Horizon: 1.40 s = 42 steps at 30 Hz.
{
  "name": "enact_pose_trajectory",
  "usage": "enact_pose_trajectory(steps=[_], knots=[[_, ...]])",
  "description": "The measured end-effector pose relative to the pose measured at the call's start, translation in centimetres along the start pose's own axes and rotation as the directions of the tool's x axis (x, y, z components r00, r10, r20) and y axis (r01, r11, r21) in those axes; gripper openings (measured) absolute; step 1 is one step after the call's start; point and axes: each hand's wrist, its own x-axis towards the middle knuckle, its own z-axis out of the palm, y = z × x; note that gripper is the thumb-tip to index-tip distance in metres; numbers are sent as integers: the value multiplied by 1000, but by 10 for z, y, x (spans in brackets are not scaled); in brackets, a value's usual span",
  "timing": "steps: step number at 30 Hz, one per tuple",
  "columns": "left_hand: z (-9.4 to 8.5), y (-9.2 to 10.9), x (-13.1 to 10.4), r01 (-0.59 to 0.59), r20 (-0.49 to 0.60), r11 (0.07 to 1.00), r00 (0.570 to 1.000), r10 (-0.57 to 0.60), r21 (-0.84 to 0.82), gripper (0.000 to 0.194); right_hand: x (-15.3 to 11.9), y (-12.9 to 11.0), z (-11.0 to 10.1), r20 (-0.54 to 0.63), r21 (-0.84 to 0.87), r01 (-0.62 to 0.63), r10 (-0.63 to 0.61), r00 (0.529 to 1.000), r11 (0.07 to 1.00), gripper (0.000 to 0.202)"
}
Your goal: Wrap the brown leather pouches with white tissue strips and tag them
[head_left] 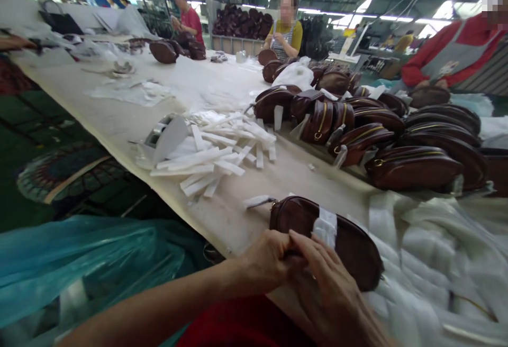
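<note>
Red cloth [238, 326] fills the bottom edge, and above it the left hand [273, 259] and right hand [327, 283] meet at the near side of a dark brown bag [353, 252], which lies on the tabletop [222, 217] with a white band [325, 225] across its middle. The left fingers are curled in, the right ones reach narrowly over them; whether anything is pinched between, I cannot tell. For close work here, one hand would probably do best steadying the bag while the other smooths the band flat, snug but not tight enough to crease the brown surface. The white-wrapped tag [257, 201] jutting from the left end is best left free. Crumpled plastic [432, 252] beside the right end could catch underneath, so nudge it clear; loose white strips [218, 156] sit farther up, apart from the bag.
</note>
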Motion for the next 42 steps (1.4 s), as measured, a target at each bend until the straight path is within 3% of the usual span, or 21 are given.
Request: enact_pose_trajectory(steps=[3,8,11,13,15,20,28,36,42], knots=[[-11,-7,-1,72,-40,979,996,-81,-188,22,10,-5,18,46,185,-76,69,997,980,43],[-42,-18,-4,187,-52,964,978,-200,-187,25,21,11,23,169,217,-108,72,983,970,23],[-53,-36,8,102,-242,990,967,-76,98,18,34,23,17,235,117,-170,139,962,979,22],[-55,-51,22,53,-361,927,928,91,371,17,46,34,14,235,35,-223,209,949,974,22],[-55,-64,36,39,-377,868,910,174,495,22,60,45,12,241,-45,-266,269,933,963,23],[-54,-79,61,30,-357,869,918,171,494,22,94,70,21,313,-160,-313,348,883,936,24],[-61,-87,69,68,-450,925,885,117,374,21,120,103,56,409,17,-445,400,820,895,27],[-62,-85,67,36,-453,951,884,113,308,28,127,105,67,414,23,-521,466,782,854,30],[-62,-85,66,13,-456,955,880,130,297,27,128,101,70,545,-13,-497,423,724,868,28]])
